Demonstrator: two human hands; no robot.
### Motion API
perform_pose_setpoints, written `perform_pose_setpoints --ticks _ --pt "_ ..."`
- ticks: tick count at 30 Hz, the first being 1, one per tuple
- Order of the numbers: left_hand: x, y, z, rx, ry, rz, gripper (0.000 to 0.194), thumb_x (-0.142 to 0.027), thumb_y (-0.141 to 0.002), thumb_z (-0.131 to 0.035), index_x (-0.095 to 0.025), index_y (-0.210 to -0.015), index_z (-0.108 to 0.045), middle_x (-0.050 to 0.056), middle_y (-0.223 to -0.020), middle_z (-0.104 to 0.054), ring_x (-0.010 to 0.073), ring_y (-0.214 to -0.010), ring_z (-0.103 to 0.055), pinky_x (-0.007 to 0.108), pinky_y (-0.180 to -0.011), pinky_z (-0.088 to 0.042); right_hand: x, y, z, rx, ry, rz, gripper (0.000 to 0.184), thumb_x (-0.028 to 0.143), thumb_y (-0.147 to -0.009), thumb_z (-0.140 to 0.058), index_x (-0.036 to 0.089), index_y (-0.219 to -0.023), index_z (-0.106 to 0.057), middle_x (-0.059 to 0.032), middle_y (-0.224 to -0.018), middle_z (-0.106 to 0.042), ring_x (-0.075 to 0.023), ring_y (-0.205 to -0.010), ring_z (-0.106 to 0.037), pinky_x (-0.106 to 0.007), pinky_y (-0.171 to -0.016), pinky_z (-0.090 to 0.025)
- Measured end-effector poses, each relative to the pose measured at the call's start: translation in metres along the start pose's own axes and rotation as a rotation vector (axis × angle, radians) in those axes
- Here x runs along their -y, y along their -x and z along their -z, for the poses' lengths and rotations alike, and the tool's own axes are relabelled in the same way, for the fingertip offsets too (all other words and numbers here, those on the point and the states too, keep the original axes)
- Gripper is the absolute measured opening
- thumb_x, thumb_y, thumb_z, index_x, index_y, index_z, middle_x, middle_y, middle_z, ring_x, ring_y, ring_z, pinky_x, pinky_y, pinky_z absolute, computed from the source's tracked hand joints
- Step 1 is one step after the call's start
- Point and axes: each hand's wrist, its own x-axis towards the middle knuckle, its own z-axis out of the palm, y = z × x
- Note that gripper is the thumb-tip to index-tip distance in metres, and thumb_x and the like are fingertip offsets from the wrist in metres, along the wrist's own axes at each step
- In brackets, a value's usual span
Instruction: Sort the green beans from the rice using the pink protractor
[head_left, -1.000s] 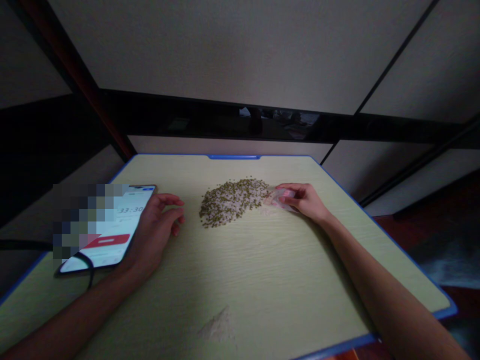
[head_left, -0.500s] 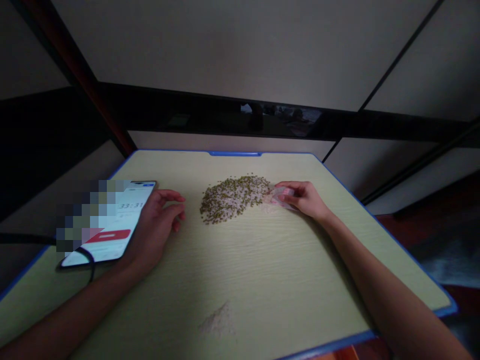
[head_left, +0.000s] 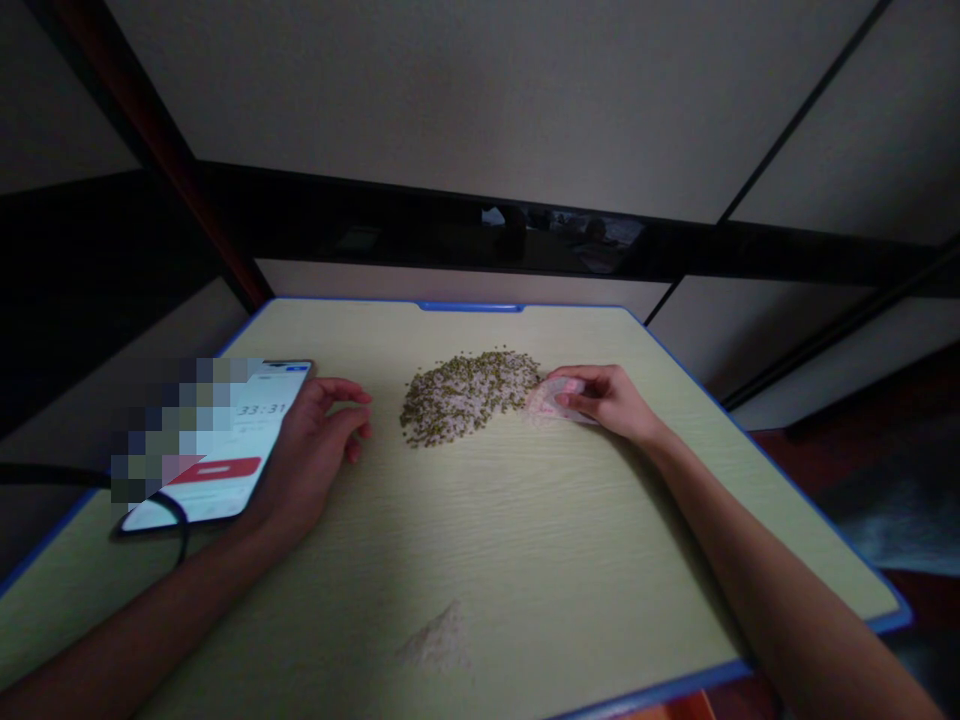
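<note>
A low mixed pile of green beans and pale grains [head_left: 469, 398] is spread on the table. At its right edge, my right hand [head_left: 611, 398] pinches a clear plastic piece with pink markings [head_left: 559, 398]; its exact kind is hard to make out. Some pale grains show around the front of the plastic. To the left of the pile, my left hand [head_left: 322, 435] rests on its side, fingers loosely bent and apart, holding nothing. A gap separates its fingertips from the beans.
A phone [head_left: 247, 440] showing a timer lies beside my left wrist, and a black cable [head_left: 180, 510] loops over it. Near the front edge is a small heap of pale grains [head_left: 439, 640]. The light wood-grain table [head_left: 525, 560] has a blue rim; cabinet panels [head_left: 450, 120] stand behind it.
The plastic piece in my right hand has shifted and tilted slightly at the pile's edge, the hand itself barely moving. My left hand stays where it was.
</note>
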Motion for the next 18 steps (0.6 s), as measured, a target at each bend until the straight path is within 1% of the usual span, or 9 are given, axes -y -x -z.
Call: perform_pose_setpoints --ticks 4,9,11,15,18 --pt "0.0008 -0.0006 0.0004 0.0 -0.001 0.013 0.016 -0.017 -0.062 -0.054 -0.02 -0.078 -0.052 -0.004 -0.072 -0.052 0.0068 -0.051 -0.045 0.018 -0.039 -0.032 0.0008 0.0001 -0.0006 -0.022 0.006 -0.002 0.034 0.026 -0.06 -0.066 0.009 -0.089 -0.07 0.0 -0.062 -0.059 -0.0078 -0.049 -0.039 -0.021 -0.046 -0.031" --pt "0.0018 -0.0014 -0.0001 0.003 0.002 0.01 0.016 -0.017 -0.062 -0.054 -0.02 -0.077 -0.052 -0.005 -0.071 -0.053 0.0065 -0.049 -0.045 0.019 -0.039 -0.032 -0.0029 -0.0019 0.0011 -0.115 0.006 -0.003 0.037 0.027 -0.062 -0.065 0.009 -0.093 -0.069 -0.0021 -0.066 -0.06 -0.0102 -0.053 -0.045 -0.023 -0.049 -0.036" --pt "0.0018 -0.0012 0.0001 0.004 -0.008 0.006 0.015 -0.017 -0.063 -0.054 -0.02 -0.077 -0.053 -0.005 -0.07 -0.053 0.0067 -0.049 -0.045 0.019 -0.04 -0.032 -0.0046 -0.0027 0.0014 -0.137 0.001 -0.004 0.037 0.028 -0.062 -0.064 0.009 -0.094 -0.068 -0.002 -0.064 -0.06 -0.011 -0.053 -0.047 -0.024 -0.049 -0.038" --pt "0.001 -0.0009 0.0003 0.01 -0.022 0.011 0.015 -0.018 -0.063 -0.054 -0.021 -0.078 -0.053 -0.005 -0.062 -0.051 0.0077 -0.048 -0.044 0.019 -0.04 -0.032 -0.0053 -0.003 0.0003 -0.13 0.001 0.005 0.035 0.028 -0.062 -0.064 0.01 -0.091 -0.068 -0.0008 -0.059 -0.058 -0.0116 -0.052 -0.048 -0.024 -0.049 -0.04" --pt "0.0006 -0.001 -0.0003 0.006 -0.014 0.014 0.015 -0.019 -0.063 -0.054 -0.021 -0.078 -0.053 -0.005 -0.062 -0.051 0.0077 -0.048 -0.044 0.019 -0.04 -0.032 -0.0042 -0.0021 -0.0003 -0.11 0.001 0.006 0.035 0.029 -0.062 -0.064 0.01 -0.091 -0.068 -0.0006 -0.059 -0.058 -0.0102 -0.049 -0.046 -0.023 -0.045 -0.037"
